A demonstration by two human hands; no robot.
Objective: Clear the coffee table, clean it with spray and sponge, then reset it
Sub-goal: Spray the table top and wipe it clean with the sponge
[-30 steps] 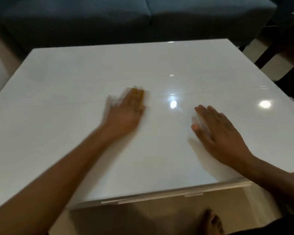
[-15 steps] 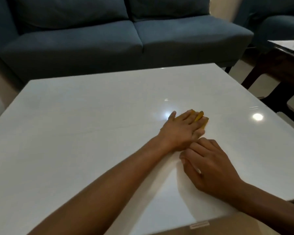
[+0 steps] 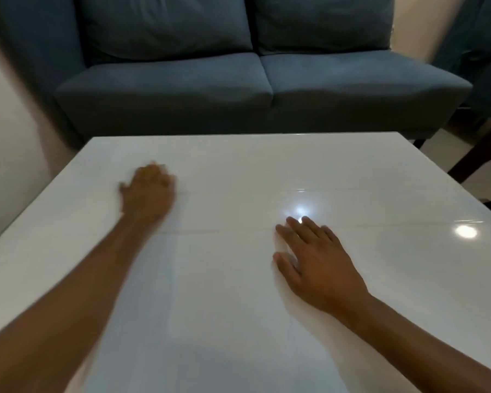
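Head view: the wiping step is judged under way on the white surface (image 3: 238,279). The left hand (image 3: 148,194), blurred, is curled at far left, its contents indiscernible; the right hand (image 3: 315,268) lies flat, holding nothing. Next, unwiped areas should be covered.

Blue two-seat sofa (image 3: 267,89) stands beyond the table's far edge, two back cushions upright. Pale wall (image 3: 6,131) at left. Dark wooden furniture leg (image 3: 476,157) at right, on light floor (image 3: 448,143).

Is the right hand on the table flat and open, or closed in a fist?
Open: the right hand lies flat on the white table, fingers straight and slightly spread, holding nothing.
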